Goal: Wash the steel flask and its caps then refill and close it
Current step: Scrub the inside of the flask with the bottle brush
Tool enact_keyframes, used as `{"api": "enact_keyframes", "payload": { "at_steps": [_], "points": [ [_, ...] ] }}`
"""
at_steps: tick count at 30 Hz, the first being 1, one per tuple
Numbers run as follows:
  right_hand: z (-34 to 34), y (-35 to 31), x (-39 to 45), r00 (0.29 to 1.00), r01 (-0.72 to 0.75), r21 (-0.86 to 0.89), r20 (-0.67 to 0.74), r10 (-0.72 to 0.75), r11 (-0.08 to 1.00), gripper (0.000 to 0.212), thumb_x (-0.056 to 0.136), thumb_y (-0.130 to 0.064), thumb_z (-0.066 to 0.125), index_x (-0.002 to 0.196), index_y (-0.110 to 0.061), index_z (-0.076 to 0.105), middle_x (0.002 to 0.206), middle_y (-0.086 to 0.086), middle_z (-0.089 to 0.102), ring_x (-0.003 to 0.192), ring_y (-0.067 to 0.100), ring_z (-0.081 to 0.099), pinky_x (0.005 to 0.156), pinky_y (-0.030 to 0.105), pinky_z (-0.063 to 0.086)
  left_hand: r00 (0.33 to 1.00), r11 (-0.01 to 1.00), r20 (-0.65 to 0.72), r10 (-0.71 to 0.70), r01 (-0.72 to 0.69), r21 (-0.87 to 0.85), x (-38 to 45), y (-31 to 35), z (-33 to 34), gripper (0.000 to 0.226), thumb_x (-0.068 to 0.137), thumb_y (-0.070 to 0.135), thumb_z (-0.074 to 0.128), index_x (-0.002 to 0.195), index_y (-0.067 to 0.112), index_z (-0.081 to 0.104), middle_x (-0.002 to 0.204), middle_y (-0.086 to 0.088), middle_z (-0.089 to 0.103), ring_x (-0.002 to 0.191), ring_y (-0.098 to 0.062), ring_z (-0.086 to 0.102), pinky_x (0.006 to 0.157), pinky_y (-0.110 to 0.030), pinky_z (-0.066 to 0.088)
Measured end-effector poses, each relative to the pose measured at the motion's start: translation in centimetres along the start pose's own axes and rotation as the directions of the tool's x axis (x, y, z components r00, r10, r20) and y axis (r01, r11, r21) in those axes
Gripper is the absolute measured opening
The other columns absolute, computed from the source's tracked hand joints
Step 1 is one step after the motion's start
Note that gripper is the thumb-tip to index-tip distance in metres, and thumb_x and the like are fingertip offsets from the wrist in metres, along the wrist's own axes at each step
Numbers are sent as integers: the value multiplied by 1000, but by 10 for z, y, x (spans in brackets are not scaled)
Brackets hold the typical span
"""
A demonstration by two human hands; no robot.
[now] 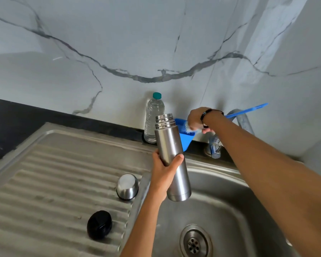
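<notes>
Meanwhile left hand (162,170) grips the flask (171,158); right hand (196,119) curls round a blue brush (247,111)

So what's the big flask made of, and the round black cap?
The flask, held by the left hand, looks like brushed steel: silvery grey with soft reflections. The black cap on the draining board looks like glossy plastic, though that's a guess.
</notes>
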State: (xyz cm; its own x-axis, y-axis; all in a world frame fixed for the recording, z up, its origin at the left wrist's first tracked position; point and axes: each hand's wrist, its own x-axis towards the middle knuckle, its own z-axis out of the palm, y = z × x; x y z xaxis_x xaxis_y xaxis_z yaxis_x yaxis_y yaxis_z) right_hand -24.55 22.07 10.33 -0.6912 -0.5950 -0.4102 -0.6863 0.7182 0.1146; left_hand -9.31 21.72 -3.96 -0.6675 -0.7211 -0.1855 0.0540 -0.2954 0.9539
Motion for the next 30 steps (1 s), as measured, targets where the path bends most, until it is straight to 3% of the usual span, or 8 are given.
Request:
{"api": "enact_keyframes", "payload": {
  "at_steps": [6,11,14,18,20,23,26,30],
  "points": [
    [7,6,-5,996,14,30,-85,-12,999,14,91,-11,47,94,-2,57,64,7,50,47,15,46,44,24,36,999,999,34,-11,12,-43,-2,-7,1,45,82,22,73,115,17,43,96,1,62,83,-8,63,69,-22,47],
    [17,10,-13,983,12,22,-182,-8,1000,21,89,-11,42,69,-9,46,64,7,48,50,17,43,45,25,32,999,998,48,-16,19,-67,-11,-8,1,41,82,24,72,113,20,45,95,3,63,82,-6,63,69,-21,47],
    [30,16,-23,959,35,34,-284,-23,999,19,93,-17,35,87,-9,52,80,8,52,64,22,49,51,25,33,999,995,48,-21,26,-97,-18,-8,0,35,83,26,71,108,28,47,99,1,64,88,-11,63,75,-27,51],
    [56,27,-55,921,64,219,-390,27,974,26,98,-13,31,111,-9,53,89,10,54,75,24,51,60,30,43,997,984,45,-67,73,-159,-34,-8,-4,41,83,31,70,116,22,48,102,-2,64,92,-15,63,80,-33,52],
    [81,32,-72,897,106,444,-428,107,890,35,97,-13,34,130,-18,47,94,12,58,72,24,55,66,35,52,992,972,50,-115,123,-202,-46,-6,-6,35,84,35,68,112,24,50,103,-2,64,93,-16,63,76,-33,52],
    [131,36,-103,905,245,799,-392,165,549,45,96,-21,46,138,-38,41,77,3,57,47,7,50,41,25,45,970,930,83,-229,243,-275,-67,-7,-11,39,87,41,63,119,23,50,108,-6,64,97,-19,63,73,-33,52],
    [190,43,-139,888,408,816,-458,28,410,51,96,-24,52,139,-45,37,72,-4,56,39,0,43,38,18,38,936,880,137,-325,352,-319,-89,-17,-22,43,87,48,60,119,21,52,107,-12,65,99,-26,63,78,-38,53],
    [240,51,-185,815,571,733,-559,-151,370,54,86,-56,54,137,-57,33,119,-13,63,70,-9,55,69,11,43,908,833,221,-355,415,-367,-108,-33,-36,45,86,50,60,114,15,60,102,-12,67,99,-28,64,88,-41,52]
  ]
}}
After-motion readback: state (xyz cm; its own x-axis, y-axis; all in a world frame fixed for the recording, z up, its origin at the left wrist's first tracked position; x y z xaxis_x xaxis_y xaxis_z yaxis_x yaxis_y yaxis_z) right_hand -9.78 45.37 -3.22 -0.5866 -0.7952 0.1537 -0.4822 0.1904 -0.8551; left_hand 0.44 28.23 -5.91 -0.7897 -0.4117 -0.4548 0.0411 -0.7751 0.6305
